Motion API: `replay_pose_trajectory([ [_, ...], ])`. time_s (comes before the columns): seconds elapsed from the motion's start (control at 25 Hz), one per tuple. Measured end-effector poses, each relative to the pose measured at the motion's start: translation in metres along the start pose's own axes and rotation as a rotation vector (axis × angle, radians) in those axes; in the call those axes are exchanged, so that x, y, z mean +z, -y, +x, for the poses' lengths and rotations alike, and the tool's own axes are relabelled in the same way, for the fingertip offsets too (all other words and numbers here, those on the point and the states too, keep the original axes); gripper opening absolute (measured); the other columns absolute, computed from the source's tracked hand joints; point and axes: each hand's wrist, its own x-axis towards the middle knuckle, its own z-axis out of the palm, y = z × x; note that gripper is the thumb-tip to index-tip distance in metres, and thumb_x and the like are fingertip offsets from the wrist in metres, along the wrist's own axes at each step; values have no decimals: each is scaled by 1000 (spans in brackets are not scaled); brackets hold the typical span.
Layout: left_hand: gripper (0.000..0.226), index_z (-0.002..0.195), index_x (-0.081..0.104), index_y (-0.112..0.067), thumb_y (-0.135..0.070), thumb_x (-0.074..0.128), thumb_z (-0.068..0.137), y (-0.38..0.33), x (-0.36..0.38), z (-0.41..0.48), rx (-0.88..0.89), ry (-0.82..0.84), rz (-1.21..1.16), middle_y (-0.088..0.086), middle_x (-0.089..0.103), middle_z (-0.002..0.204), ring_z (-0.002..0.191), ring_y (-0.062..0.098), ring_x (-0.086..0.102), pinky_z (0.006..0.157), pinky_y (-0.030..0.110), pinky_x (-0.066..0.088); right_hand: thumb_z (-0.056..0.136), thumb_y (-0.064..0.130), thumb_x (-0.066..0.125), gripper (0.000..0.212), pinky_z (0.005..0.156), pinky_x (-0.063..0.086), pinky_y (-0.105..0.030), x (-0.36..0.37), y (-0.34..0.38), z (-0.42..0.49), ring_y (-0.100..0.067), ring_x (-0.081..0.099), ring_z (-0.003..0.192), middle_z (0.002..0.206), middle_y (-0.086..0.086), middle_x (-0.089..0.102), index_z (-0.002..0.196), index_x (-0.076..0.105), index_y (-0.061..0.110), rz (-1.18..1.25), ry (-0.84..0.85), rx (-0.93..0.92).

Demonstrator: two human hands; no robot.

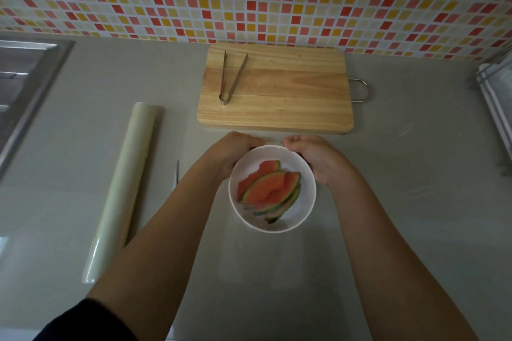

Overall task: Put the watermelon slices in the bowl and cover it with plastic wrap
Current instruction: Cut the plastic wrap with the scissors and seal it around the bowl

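The left hand (235, 151) and the right hand (313, 158) are both curled over the far rim of the bowl (309, 194), one on each side, fingers bent down toward the counter beyond it. They seem to be pressing or tucking something at that far edge. A faint sheen over the bowl and a pale sheet on the counter nearer the person suggest plastic wrap is already stretched across, though the film itself is too faint to be sure, and I cannot tell whether either hand actually pinches it.

Inside the bowl, the watermelon slices (267, 191) lie stacked and overlapping, their long curved rinds running diagonally from the near right toward the far left. So the filling step looks done, and the covering step is in hand.

Left of the bowl lies the roll of wrap (124, 188), its long axis running away from the person, well apart from the bowl and nearer the left hand (the obvious one to reach if more film is needed). A thin blade-like thing (177, 171) lies between roll and bowl. Beyond the bowl sits the cutting board (291, 97), bare of fruit, with tongs (231, 79) resting on its left part.
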Motion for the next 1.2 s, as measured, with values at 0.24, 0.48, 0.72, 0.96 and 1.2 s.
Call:
replay_pose_trajectory([
  [0.24, 31, 95, 70, 0, -28, 58, 91, -2, 14, 0, -36, -171, 33, 15, 67, 81, 71, 27, 63, 67, 32, 48, 83, 7, 62, 22, 60, 46, -29, 7, -8, 7, -16, 58, 68, 84, -4, 60, 98, 50, 17, 214, -179, 62],
  [0.48, 22, 98, 69, 7, -3, 61, 81, 5, 12, -1, 2, -201, -65, 15, 63, 78, 60, 21, 57, 51, 24, 46, 79, -1, 48, 53, 90, 51, -42, 12, -10, 6, -26, 61, 100, 115, -9, 60, 120, 47, 33, 131, -228, 97],
  [0.72, 35, 113, 60, -12, 5, 50, 85, 4, 13, 8, 4, -190, -202, 7, 64, 86, 67, 18, 60, 60, 25, 52, 74, -10, 38, 83, 101, 45, -49, 10, -14, 15, -24, 58, 112, 105, 8, 60, 136, 34, 44, 130, -221, 51],
  [0.96, 31, 101, 60, -6, 12, 37, 88, 9, 4, 0, -30, -175, -373, 9, 60, 86, 69, 20, 57, 64, 29, 51, 86, -13, 32, 62, 84, 50, -35, 4, -20, 7, -17, 57, 90, 109, -3, 59, 136, 38, 23, 430, -308, 30],
  [1.2, 31, 106, 62, -16, -24, 33, 101, 53, -27, -27, 287, -353, -350, 1, 66, 108, 102, 14, 61, 92, 24, 45, 91, 49, 43, 40, 99, 39, -14, -19, -47, -30, 3, 56, 110, 123, 5, 59, 120, 53, 23, 108, -443, -496],
])
